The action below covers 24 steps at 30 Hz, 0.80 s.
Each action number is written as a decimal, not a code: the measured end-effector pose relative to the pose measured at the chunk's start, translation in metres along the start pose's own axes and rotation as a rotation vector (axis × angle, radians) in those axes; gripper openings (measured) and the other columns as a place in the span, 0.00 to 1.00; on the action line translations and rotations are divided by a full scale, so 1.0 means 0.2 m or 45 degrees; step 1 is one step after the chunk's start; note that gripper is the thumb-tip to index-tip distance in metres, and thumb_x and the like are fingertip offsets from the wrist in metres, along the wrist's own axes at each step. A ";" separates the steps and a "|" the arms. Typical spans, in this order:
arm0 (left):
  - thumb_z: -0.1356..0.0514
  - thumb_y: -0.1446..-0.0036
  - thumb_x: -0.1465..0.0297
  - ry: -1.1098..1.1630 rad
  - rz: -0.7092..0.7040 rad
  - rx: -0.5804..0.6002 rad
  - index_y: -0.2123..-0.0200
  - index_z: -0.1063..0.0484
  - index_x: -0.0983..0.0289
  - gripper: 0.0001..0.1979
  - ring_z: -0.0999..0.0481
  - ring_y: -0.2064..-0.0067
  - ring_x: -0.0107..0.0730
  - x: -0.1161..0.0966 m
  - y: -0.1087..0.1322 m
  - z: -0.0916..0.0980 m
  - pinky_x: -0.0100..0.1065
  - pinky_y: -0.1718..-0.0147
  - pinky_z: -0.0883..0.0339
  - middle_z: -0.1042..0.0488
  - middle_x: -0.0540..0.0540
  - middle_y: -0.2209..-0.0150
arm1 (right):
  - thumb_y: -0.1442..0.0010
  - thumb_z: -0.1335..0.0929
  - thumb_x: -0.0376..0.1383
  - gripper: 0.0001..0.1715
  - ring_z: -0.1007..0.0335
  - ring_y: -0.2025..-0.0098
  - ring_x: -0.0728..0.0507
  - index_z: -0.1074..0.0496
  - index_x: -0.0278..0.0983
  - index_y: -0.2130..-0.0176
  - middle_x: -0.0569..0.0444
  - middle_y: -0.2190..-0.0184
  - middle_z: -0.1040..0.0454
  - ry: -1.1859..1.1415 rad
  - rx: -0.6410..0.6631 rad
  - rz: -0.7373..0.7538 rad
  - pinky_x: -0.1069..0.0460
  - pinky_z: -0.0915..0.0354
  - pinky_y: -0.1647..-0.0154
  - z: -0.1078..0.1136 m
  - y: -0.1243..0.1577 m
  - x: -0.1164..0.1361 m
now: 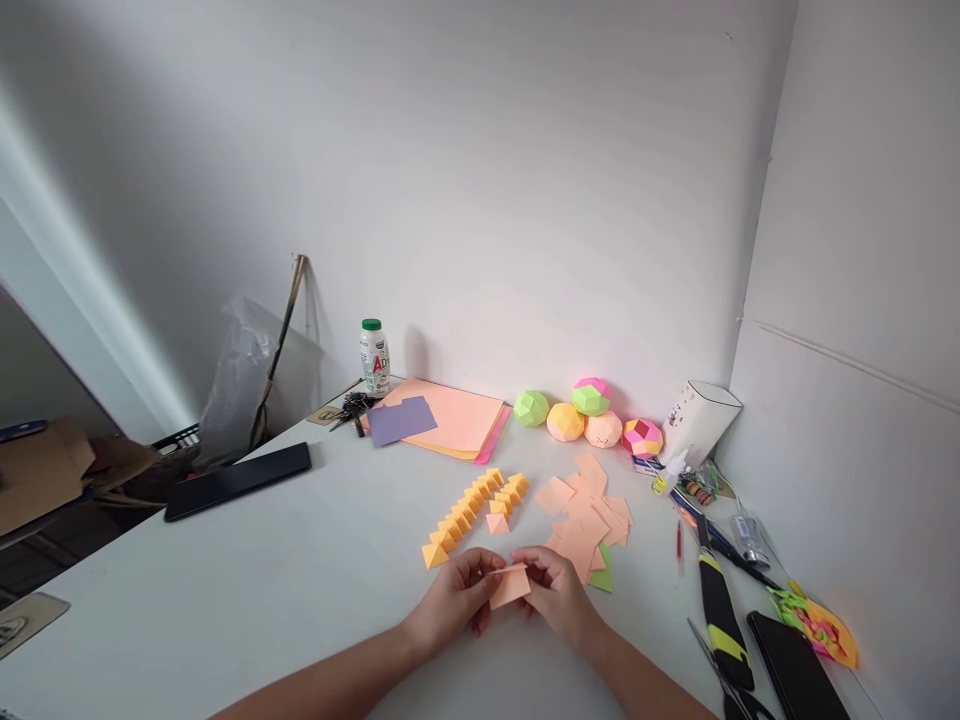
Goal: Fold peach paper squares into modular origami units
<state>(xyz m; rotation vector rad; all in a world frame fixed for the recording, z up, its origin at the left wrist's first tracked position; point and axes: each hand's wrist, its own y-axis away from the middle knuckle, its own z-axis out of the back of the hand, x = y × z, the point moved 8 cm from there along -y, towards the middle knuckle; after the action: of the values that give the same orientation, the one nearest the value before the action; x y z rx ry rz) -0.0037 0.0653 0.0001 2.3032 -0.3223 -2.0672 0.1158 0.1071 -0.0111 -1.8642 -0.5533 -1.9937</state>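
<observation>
Both my hands meet low in the middle of the white table (270,570), pinching one small peach paper square (510,585). My left hand (454,598) grips its left edge with curled fingers, and my right hand (559,598) grips its right edge. Just beyond them lies a row of folded orange paper units (472,505) and one small peach folded piece (496,523). To the right is a loose pile of peach paper squares (592,510) with a green piece (602,575) under it.
Several coloured paper balls (589,415) sit by the back wall, beside a stack of coloured sheets (450,418), a small bottle (374,357) and keys (351,408). A black phone (236,480) lies left. Scissors (724,620), pens, glue and another phone (796,675) crowd the right.
</observation>
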 end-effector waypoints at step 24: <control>0.42 0.49 0.51 0.067 -0.011 -0.027 0.70 0.37 0.64 0.20 0.37 0.86 0.24 0.00 -0.02 0.02 0.26 0.86 0.44 0.34 0.45 0.85 | 0.52 0.30 0.33 0.23 0.35 0.69 0.49 0.29 0.40 0.54 0.50 0.54 0.35 0.141 0.173 0.217 0.53 0.35 0.71 -0.05 0.04 0.13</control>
<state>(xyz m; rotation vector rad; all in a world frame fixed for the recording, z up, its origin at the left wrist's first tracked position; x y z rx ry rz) -0.0072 0.0691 -0.0009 2.3458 -0.2876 -1.9995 0.1090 0.0955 0.0153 -1.6514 -0.4691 -1.8861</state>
